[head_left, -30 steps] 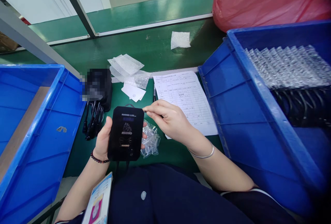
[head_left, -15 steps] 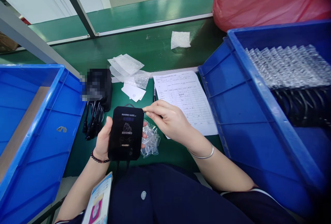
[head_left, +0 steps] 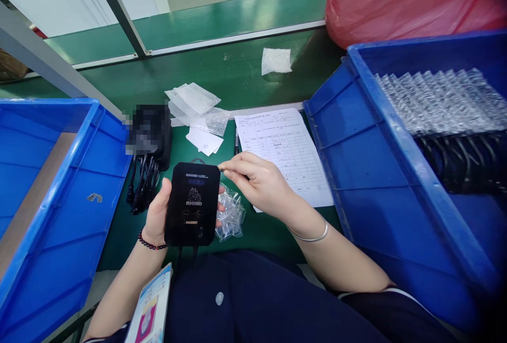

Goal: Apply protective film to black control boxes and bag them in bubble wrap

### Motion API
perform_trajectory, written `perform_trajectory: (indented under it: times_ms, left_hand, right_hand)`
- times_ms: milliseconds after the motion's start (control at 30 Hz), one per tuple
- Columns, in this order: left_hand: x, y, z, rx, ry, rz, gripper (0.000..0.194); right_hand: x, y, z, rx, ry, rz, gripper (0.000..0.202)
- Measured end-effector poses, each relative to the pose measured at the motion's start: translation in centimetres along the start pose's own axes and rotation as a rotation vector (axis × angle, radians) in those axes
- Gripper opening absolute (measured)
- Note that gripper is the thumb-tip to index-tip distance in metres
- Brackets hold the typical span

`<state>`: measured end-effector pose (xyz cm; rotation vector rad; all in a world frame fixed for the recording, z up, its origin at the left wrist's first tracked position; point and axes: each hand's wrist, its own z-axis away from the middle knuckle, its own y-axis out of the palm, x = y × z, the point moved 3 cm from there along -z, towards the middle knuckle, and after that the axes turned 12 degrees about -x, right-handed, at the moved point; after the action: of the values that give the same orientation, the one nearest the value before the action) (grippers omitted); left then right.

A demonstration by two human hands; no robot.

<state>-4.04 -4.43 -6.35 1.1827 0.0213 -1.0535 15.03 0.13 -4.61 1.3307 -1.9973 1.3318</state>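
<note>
My left hand (head_left: 157,211) is wrapped round a black controller box (head_left: 193,203) marked RHINO, its face turned up toward me. The thumb lies along the left side and fingertips show at the right edge. Two dark cables hang from its lower end, and a loop sticks out at the top. At the upper right corner, my right hand (head_left: 257,182) is closed in a pinch against the box's film or edge; what is between the fingertips is too small to make out. Small clear plastic bags (head_left: 231,213) lie in a pile just right of the box.
Blue bins stand at left (head_left: 95,216) and right (head_left: 344,158), the right one holding wrapped items (head_left: 443,102) and black cables. Black devices (head_left: 152,137), bubble-wrap pouches (head_left: 194,102), a printed form (head_left: 281,147) and a pen (head_left: 236,142) lie on the green bench. A red bag (head_left: 407,7) sits behind.
Almost nothing differs. The controller box has shifted very slightly to the left, and both hands keep the same hold.
</note>
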Motion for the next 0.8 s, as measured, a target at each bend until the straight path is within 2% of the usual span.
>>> perform_trajectory:
  times_ms: [267,800]
  left_hand:
    - [-0.12,0.47,0.04,0.02,0.001,0.012,0.07]
    - [0.18,0.24,0.27,-0.005,0.043,-0.026,0.07]
  right_hand:
    - [-0.05,-0.08,-0.03,0.012,0.005,0.004,0.022]
    - [0.43,-0.24,0.05,0.021,0.027,0.029,0.022]
